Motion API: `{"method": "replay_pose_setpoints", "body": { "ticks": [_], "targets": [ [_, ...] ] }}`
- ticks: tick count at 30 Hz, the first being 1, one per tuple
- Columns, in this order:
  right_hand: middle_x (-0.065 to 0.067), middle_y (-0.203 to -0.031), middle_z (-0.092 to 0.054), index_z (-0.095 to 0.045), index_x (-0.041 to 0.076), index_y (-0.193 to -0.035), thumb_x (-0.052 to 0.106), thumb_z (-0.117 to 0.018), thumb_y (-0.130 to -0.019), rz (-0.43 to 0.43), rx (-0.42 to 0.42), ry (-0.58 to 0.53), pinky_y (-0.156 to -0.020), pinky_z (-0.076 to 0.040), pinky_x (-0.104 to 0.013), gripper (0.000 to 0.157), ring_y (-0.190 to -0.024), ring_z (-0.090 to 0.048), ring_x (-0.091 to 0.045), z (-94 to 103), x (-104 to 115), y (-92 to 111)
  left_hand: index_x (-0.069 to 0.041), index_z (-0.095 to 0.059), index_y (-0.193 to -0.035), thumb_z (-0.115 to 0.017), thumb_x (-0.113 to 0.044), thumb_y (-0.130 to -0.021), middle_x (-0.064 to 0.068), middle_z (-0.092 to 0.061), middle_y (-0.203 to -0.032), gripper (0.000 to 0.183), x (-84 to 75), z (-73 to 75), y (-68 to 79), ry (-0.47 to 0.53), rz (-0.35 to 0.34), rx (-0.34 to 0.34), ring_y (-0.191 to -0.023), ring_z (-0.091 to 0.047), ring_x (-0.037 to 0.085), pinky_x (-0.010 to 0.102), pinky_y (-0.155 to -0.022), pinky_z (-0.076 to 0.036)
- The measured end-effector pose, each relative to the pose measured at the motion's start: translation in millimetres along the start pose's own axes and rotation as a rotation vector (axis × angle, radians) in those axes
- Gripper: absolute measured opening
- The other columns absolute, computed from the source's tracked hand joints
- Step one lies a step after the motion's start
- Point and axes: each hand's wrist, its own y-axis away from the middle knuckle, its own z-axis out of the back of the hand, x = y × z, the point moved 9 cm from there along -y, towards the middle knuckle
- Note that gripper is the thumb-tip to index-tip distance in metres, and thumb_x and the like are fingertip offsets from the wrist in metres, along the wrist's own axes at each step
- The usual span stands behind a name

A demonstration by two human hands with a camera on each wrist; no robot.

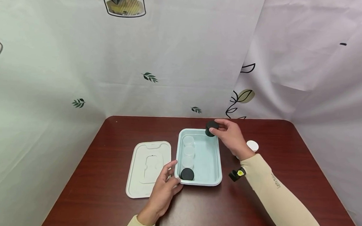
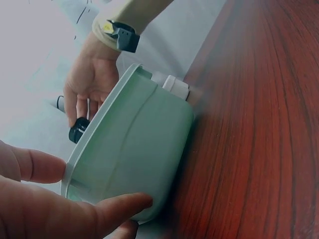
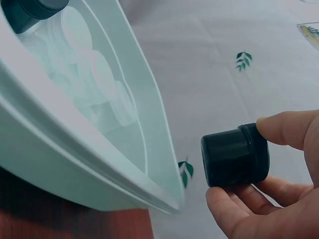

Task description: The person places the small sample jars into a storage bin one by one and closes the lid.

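My right hand (image 1: 231, 138) pinches a small black screw-top jar (image 1: 210, 130) between thumb and fingers, above the far right corner of a pale green plastic tub (image 1: 206, 158). In the right wrist view this jar (image 3: 229, 158) lies on its side in the grip, outside the tub's rim. My left hand (image 1: 163, 192) holds the tub's near left corner, fingers along the left side and thumb at the front. Inside the tub, several translucent jars (image 1: 188, 151) line the left wall, with another black jar (image 1: 187, 174) at the near end of that row.
A white lid (image 1: 136, 176) lies flat on the brown table (image 1: 99, 182), left of the tub. Right of the tub stands a white-capped container (image 1: 252, 145), partly hidden behind my right wrist. A patterned cloth (image 1: 173, 60) hangs behind the table.
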Motion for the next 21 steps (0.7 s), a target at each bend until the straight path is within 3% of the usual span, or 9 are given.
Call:
{"method": "replay_pose_setpoints", "body": {
  "ticks": [6, 21],
  "targets": [
    [-0.021, -0.14, -0.064, -0.056, 0.005, -0.151, 0.02, -0.076, -0.097, 0.006, 0.005, 0.068, -0.105, -0.055, -0.049, 0.06, -0.127, -0.066, -0.035, -18.8, -2.9, -7.2, -0.012, -0.033, -0.162, -0.055, -0.001, -0.095, 0.026, -0.036, -0.161, 0.072, -0.9, 0.1, -0.8, 0.025, 0.013, 0.006, -0.13, -0.058, 0.028, 0.049, -0.104, -0.052],
    [-0.02, -0.138, -0.067, -0.059, 0.001, -0.145, 0.022, -0.078, -0.096, 0.063, 0.03, 0.389, -0.103, -0.055, -0.05, 0.057, -0.127, -0.064, -0.036, -52.1, -2.7, -5.4, -0.013, -0.034, -0.162, -0.055, -0.001, -0.095, 0.026, -0.041, -0.152, 0.071, -2.1, 2.9, 0.5, 0.029, 0.023, -0.017, -0.123, -0.061, 0.025, 0.048, -0.103, -0.053]
  ]
}}
